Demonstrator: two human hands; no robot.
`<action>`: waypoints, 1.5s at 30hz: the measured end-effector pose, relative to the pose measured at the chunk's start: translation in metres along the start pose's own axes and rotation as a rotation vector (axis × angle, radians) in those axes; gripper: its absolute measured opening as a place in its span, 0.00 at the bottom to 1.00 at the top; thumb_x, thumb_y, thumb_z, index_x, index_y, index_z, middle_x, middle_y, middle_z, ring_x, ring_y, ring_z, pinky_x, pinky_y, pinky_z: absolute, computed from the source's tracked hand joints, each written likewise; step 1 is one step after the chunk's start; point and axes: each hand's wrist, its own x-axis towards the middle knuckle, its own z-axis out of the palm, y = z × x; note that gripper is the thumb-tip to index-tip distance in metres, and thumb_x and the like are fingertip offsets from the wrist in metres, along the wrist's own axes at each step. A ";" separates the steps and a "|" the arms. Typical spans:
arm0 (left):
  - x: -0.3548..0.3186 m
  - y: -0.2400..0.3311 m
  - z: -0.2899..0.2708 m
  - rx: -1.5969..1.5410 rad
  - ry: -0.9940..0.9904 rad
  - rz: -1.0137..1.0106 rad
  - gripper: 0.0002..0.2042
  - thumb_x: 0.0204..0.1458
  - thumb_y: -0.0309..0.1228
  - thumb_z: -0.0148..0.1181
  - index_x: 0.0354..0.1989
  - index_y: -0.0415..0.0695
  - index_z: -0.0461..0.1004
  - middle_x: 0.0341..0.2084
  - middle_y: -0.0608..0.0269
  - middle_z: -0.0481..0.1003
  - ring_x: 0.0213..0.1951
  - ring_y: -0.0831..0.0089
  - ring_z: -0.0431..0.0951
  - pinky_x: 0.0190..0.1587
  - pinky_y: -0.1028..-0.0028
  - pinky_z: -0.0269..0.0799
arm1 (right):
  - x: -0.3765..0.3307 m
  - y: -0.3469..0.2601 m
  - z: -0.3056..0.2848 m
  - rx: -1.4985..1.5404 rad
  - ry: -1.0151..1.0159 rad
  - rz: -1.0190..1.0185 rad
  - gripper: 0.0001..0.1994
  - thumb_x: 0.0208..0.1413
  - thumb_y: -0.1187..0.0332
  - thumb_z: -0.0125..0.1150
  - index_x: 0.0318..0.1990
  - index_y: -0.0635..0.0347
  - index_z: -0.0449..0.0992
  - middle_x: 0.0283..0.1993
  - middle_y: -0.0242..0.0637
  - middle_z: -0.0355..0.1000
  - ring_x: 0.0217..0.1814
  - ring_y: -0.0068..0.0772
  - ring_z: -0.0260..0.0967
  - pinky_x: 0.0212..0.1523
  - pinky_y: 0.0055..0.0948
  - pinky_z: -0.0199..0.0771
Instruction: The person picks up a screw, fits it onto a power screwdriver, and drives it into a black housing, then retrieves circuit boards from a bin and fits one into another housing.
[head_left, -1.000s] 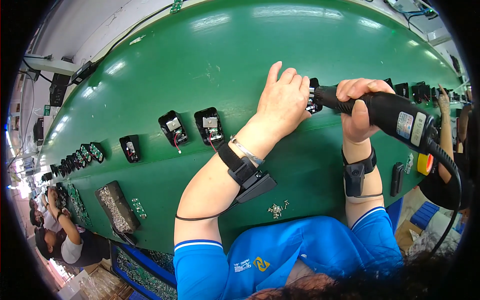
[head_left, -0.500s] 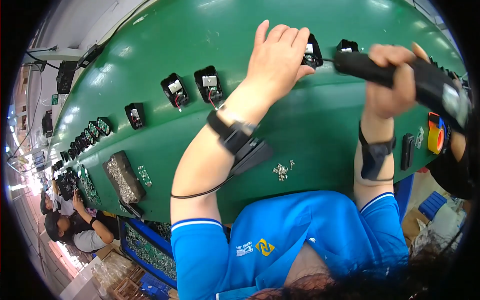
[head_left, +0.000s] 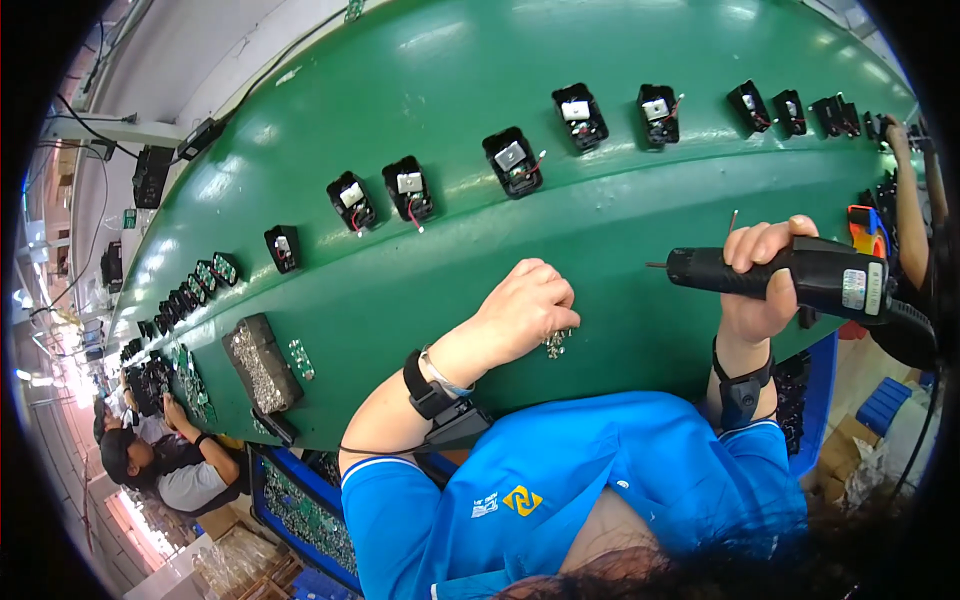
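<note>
Black electric screwdriver [head_left: 825, 275] in its grip, the right hand [head_left: 762, 275] curls fully around the barrel, so its palm is out of my sight, and the cord fades into the dark rim at the right. A thin reddish wire [head_left: 733, 222] pokes up behind those fingers; whatever it belongs to is hidden. The left hand [head_left: 525, 308] is turned knuckles up, fingers bent and bunched, tips down at a small heap of silver screws [head_left: 556, 346] and covering part of it; I can't tell whether a screw is pinched there. Half a second ago that hand lay spread beside one of the open black housings [head_left: 513, 165], the screwdriver's bit pointed at it; both hands have since drawn back toward the body, and the row now stands uncovered, white-topped pieces and red leads showing. The bit points left into open air, well apart from the screws. Bare green tabletop [head_left: 620, 240] lies between the two hands and between them and the row. The near edge runs close along the blue shirt [head_left: 560, 450], a dark block full of screws [head_left: 284, 362] sits off to the left, and at the right the orange tape roll [head_left: 868, 232] is just beyond the screwdriver.
</note>
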 end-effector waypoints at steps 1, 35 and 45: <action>0.000 -0.001 0.002 0.001 0.005 0.010 0.06 0.31 0.28 0.55 0.22 0.48 0.72 0.20 0.72 0.66 0.30 0.73 0.66 0.39 0.72 0.59 | 0.000 -0.001 -0.001 -0.012 0.003 0.000 0.20 0.44 0.63 0.50 0.45 0.61 0.57 0.27 0.31 0.59 0.23 0.22 0.56 0.24 0.22 0.55; 0.072 0.012 0.000 -1.153 0.263 -0.426 0.11 0.52 0.34 0.45 0.29 0.38 0.69 0.24 0.67 0.68 0.26 0.82 0.67 0.31 0.82 0.63 | 0.031 -0.023 0.014 0.254 0.056 -0.095 0.24 0.44 0.60 0.52 0.48 0.61 0.55 0.26 0.31 0.59 0.22 0.23 0.57 0.20 0.21 0.57; 0.122 -0.038 -0.036 0.156 0.500 -0.212 0.23 0.36 0.35 0.60 0.41 0.37 0.63 0.34 0.58 0.66 0.43 0.62 0.62 0.46 0.65 0.56 | 0.079 0.024 -0.011 0.014 0.039 -0.310 0.18 0.46 0.64 0.49 0.46 0.57 0.60 0.27 0.31 0.62 0.26 0.25 0.56 0.28 0.27 0.55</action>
